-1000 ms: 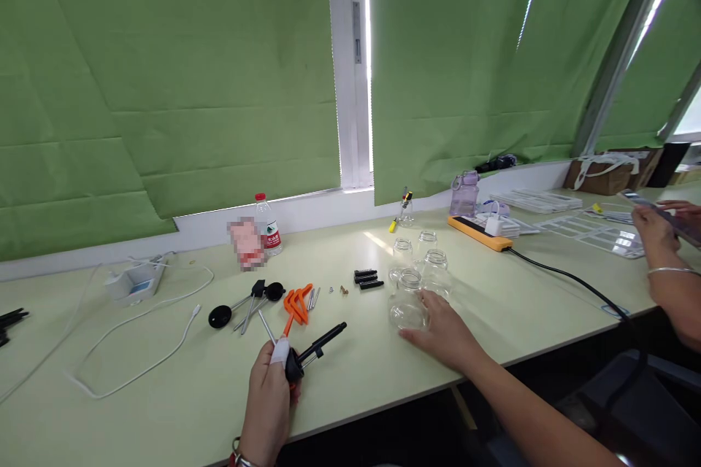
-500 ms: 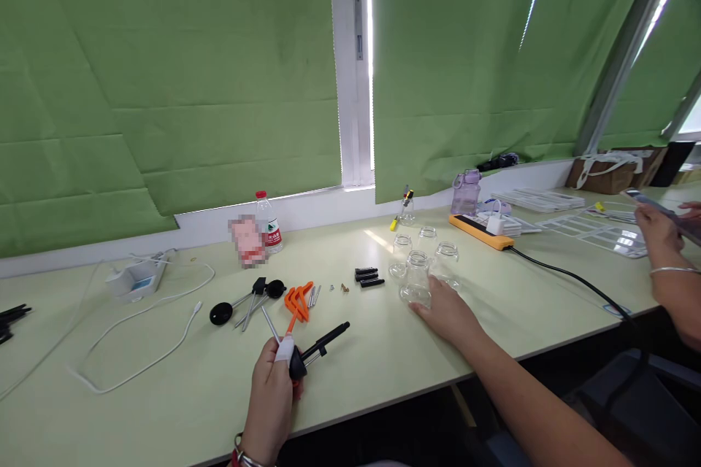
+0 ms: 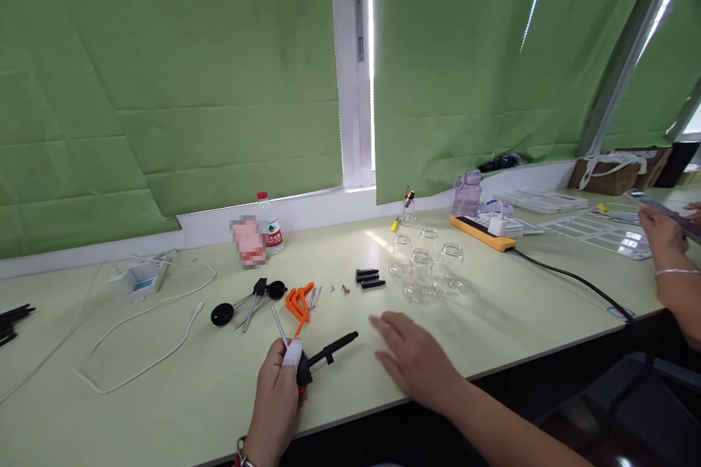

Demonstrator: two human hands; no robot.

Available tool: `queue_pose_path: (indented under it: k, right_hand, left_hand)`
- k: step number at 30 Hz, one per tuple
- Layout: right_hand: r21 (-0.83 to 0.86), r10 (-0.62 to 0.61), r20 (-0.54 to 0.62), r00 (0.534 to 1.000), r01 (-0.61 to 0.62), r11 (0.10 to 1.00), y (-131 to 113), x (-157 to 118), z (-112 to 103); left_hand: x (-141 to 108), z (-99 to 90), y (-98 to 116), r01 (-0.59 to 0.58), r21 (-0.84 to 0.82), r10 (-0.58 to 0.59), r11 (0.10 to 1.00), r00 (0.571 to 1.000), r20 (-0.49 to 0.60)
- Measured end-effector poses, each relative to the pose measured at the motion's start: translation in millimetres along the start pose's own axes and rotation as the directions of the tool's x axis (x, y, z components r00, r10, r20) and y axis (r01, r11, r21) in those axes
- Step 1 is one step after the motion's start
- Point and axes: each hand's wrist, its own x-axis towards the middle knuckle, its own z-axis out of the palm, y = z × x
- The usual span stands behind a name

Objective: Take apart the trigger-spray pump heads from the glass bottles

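Note:
My left hand is wrapped round a black assembly with a metal rod and an orange part, above the table's front edge. My right hand is over the table to its right, fingers apart, holding nothing. Several clear glass jars stand just beyond my right hand. Orange handles lie past my left hand, with thin metal pins beside them. Small brass-coloured screws and black cylindrical parts lie farther right. Black round-ended parts with metal rods rest to the left.
A water bottle stands by the wall. White cables and a white power strip lie left. An orange power strip, its black cord and a purple bottle are right. Another person's hand holds a phone at far right.
My right hand has let go of the front glass jar and moved left and toward me. My left hand, with the black assembly, has shifted slightly right.

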Motion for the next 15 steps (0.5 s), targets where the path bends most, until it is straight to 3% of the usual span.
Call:
queue_pose_path:
  k: [3,6,10,13,15]
  right_hand:
    - [0.05,-0.268,0.039,0.963,0.266,0.963,-22,6,3]
    - [0.098,-0.311,0.028,0.95,0.307,0.947,-28,15,4]
    - [0.331,-0.115,-0.019,0.993,0.115,0.937,-27,23,-7]
    - [0.547,0.067,0.041,0.997,-0.079,0.834,-27,27,-18]
    - [0.633,0.17,0.115,0.979,-0.204,0.747,-26,29,-20]
  left_hand:
    - [-6,6.3,6,0.043,-0.003,-0.043,0.999,0.996,0.072]
    - [-10,9.8,11,0.037,-0.036,-0.031,0.999,0.987,0.155]
    - [-11,1.8,20,-0.148,-0.003,0.147,0.989,0.983,0.108]
    - [-14,-5.9,30,-0.375,0.114,0.364,0.92,0.925,0.106]
    - [-15,-6.5,36,-0.456,0.207,0.422,0.865,0.886,0.19]
